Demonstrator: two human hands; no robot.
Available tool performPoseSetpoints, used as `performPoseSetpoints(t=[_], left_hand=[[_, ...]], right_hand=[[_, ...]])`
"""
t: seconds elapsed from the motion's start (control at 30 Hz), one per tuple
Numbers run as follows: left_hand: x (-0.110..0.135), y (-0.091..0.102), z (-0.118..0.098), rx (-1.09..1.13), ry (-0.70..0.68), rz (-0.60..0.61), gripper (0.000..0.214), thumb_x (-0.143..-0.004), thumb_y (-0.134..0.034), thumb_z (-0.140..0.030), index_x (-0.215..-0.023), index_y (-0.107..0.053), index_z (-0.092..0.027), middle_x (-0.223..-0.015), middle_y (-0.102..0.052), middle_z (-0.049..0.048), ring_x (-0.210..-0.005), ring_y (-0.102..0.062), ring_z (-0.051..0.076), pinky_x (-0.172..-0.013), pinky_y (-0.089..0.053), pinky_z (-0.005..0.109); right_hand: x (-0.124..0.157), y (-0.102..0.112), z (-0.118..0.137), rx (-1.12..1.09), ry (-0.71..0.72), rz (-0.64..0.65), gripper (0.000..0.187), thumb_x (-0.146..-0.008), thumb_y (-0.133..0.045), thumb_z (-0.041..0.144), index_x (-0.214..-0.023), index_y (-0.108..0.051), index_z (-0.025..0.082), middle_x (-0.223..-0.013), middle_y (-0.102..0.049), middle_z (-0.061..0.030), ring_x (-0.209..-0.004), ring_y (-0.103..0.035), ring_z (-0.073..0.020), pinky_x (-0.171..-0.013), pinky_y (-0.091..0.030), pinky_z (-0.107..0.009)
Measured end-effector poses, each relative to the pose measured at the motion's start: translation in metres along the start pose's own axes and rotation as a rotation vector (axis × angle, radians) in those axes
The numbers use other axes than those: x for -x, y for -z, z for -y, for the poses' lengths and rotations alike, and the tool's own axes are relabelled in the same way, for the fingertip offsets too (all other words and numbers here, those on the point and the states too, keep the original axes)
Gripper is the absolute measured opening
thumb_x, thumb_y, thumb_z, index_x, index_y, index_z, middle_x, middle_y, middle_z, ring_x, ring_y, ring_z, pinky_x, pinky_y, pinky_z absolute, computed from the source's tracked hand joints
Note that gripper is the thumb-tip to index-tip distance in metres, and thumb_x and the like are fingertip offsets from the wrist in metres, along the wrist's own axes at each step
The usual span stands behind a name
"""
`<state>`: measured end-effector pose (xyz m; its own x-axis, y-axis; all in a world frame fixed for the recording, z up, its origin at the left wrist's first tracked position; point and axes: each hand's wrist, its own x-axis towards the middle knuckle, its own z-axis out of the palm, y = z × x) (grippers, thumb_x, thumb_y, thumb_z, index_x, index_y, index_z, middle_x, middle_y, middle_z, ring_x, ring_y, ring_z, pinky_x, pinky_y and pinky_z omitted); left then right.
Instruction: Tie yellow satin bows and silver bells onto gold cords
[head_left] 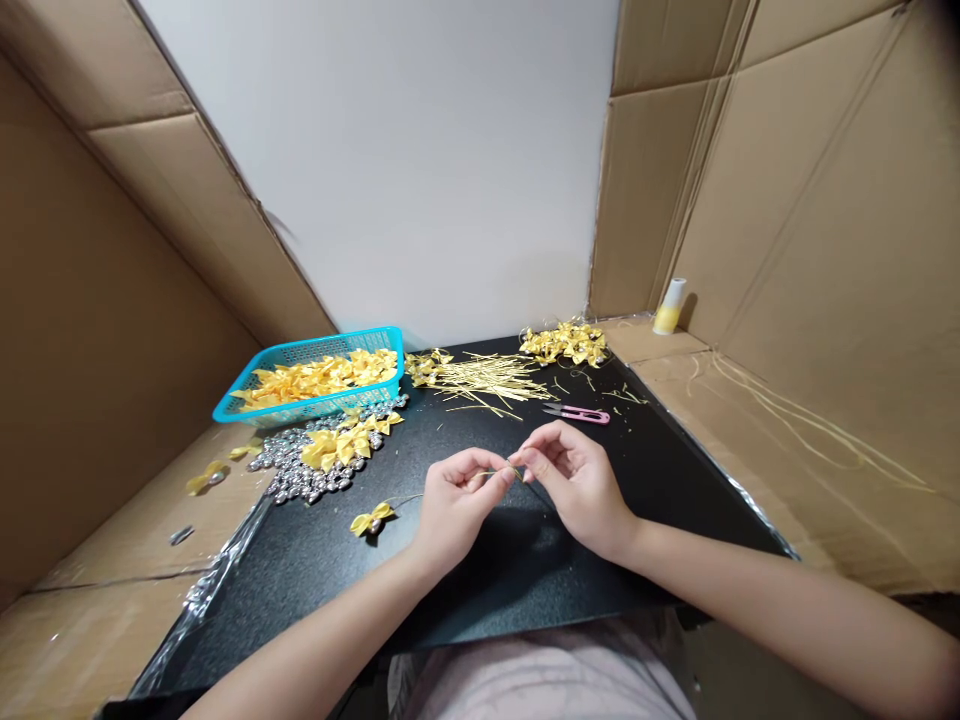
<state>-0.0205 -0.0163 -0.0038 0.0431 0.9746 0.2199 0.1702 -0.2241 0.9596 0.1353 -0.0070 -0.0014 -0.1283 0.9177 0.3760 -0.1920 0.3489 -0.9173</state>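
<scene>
Over the middle of the black table, my left hand (463, 500) pinches a thin yellow cord between thumb and forefinger. My right hand (574, 485) pinches the same cord close by, and the fingertips of both hands almost meet. From the left hand the cord (405, 497) runs left to a yellow ribbon bow (373, 519) with a silver bead, which hangs just above or rests on the table; I cannot tell which. The cord's shape between the fingertips is too small to make out.
A blue basket (225, 408) of yellow bows stands back left, behind silver beads (281, 478). Cut yellow cords (491, 380), finished bows (566, 343) and pink thread snips (585, 413) lie at the back. A thread cone (669, 307) stands right, beside cardboard walls (825, 200).
</scene>
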Motion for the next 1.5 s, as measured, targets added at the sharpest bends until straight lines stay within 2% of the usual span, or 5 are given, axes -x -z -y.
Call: performPoseSetpoints(t=[0.23,0.5,1.07,1.3,1.5], left_hand=[[0.003,-0.008,0.002,-0.068,-0.108,-0.12,0.024,-0.076,-0.069,-0.038,-0.071,-0.069,-0.014,-0.047,-0.023,-0.0085,-0.045,-0.019,0.007,-0.043,-0.017,0.022],[0.0,-0.001,0.001,-0.554,-0.615,-0.245,0.01,-0.079,-0.067,-0.023,-0.074,-0.074,-0.017,-0.042,-0.034,-0.009,-0.039,-0.026,0.005,-0.041,-0.024,0.019],[-0.004,0.004,-0.003,-0.86,-1.047,-0.229,0.004,-0.078,-0.068,-0.012,-0.077,-0.068,-0.016,-0.045,-0.059,-0.0048,-0.036,-0.041,0.006,-0.042,-0.03,0.021],[-0.004,0.005,-0.002,-0.862,-1.029,-0.231,0.006,-0.077,-0.069,-0.012,-0.079,-0.067,-0.017,-0.05,-0.063,-0.0041,-0.037,-0.043,0.006,-0.044,-0.033,0.021],[-0.003,0.004,0.0,-0.714,-0.866,-0.257,0.006,-0.077,-0.068,-0.015,-0.082,-0.066,-0.018,-0.044,-0.041,-0.0103,-0.037,-0.035,0.005,-0.041,-0.028,0.019]], right_hand=[[-0.004,-0.005,-0.001,-0.252,-0.167,-0.075,0.028,-0.071,-0.075,0.041,-0.078,-0.058,0.019,-0.072,-0.067,-0.0011,-0.061,-0.06,-0.0122,-0.063,-0.051,-0.028],[-0.009,-0.003,0.003,-0.511,-0.491,-0.109,0.034,-0.057,-0.085,0.033,-0.071,-0.06,0.016,-0.071,-0.066,0.0005,-0.058,-0.054,-0.0069,-0.062,-0.047,-0.023],[-0.007,-0.004,0.009,-0.565,-0.596,-0.104,0.034,-0.053,-0.086,0.029,-0.065,-0.059,0.014,-0.065,-0.064,0.002,-0.053,-0.049,-0.0038,-0.057,-0.041,-0.018],[-0.007,-0.004,0.006,-0.567,-0.59,-0.092,0.034,-0.053,-0.087,0.03,-0.066,-0.059,0.014,-0.065,-0.066,0.0021,-0.054,-0.049,-0.0038,-0.057,-0.041,-0.018],[-0.006,-0.004,0.004,-0.577,-0.615,-0.088,0.033,-0.052,-0.088,0.03,-0.069,-0.064,0.014,-0.067,-0.066,0.0019,-0.057,-0.055,-0.0051,-0.063,-0.045,-0.02]])
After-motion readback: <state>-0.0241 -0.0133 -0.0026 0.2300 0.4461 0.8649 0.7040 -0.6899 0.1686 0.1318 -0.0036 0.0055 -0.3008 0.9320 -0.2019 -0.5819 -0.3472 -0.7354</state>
